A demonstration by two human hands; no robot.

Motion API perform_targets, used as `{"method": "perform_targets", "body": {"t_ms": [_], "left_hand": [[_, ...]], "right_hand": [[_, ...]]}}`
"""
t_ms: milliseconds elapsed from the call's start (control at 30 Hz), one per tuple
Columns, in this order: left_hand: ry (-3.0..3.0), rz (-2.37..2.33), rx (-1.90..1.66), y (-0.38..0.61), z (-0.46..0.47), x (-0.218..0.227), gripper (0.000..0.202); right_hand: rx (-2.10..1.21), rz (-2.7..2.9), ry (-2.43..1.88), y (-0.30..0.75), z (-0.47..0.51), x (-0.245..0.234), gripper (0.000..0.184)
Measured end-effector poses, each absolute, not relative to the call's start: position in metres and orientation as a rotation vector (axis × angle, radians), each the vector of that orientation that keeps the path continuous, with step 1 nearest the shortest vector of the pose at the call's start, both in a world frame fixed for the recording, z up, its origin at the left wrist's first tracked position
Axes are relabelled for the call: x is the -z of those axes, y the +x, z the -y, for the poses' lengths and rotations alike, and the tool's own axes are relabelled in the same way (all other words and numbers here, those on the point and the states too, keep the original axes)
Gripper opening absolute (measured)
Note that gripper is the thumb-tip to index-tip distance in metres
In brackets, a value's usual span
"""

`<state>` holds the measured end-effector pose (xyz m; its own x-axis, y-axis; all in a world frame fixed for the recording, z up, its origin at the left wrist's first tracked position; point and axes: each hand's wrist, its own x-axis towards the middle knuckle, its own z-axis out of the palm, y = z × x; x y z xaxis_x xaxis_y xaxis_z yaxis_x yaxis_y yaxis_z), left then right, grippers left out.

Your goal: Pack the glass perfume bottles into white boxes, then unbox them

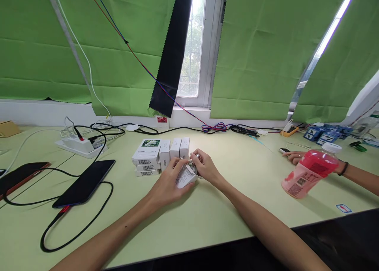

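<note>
My left hand [167, 184] is closed around a small white box [185, 177] with printed text, held just above the pale green table [207, 215]. My right hand [205, 169] pinches a small shiny silver item [194, 162] at the box's open top end. Right behind my hands stand three upright white boxes [174, 149] next to a stack of flat white boxes [147, 157] with barcodes and a flower picture on top.
A black tablet [85, 182] on a black cable and a dark phone [20, 177] lie at left, a white power strip [77, 145] behind them. At right another person's hand [293, 157] rests by a pink bottle [309, 172]. Blue boxes [324, 134] sit far right.
</note>
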<state>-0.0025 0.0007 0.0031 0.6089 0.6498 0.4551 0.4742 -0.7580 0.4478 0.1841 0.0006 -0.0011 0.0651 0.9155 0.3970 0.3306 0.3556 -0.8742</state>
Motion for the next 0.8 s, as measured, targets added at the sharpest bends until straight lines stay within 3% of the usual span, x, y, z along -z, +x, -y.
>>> {"method": "perform_targets", "body": {"t_ms": [400,800], "left_hand": [[2.528,-0.893,-0.961,-0.0016,0.0001,-0.0021,0.054],[2.519,-0.873,-0.995,-0.0009,0.0011,-0.0032,0.054]], "right_hand": [[-0.958,1.303,-1.120,0.1846,-0.0018,0.0028,0.034],[-0.950,1.335,-1.115,0.1826,-0.0011,0.0012,0.033]]}}
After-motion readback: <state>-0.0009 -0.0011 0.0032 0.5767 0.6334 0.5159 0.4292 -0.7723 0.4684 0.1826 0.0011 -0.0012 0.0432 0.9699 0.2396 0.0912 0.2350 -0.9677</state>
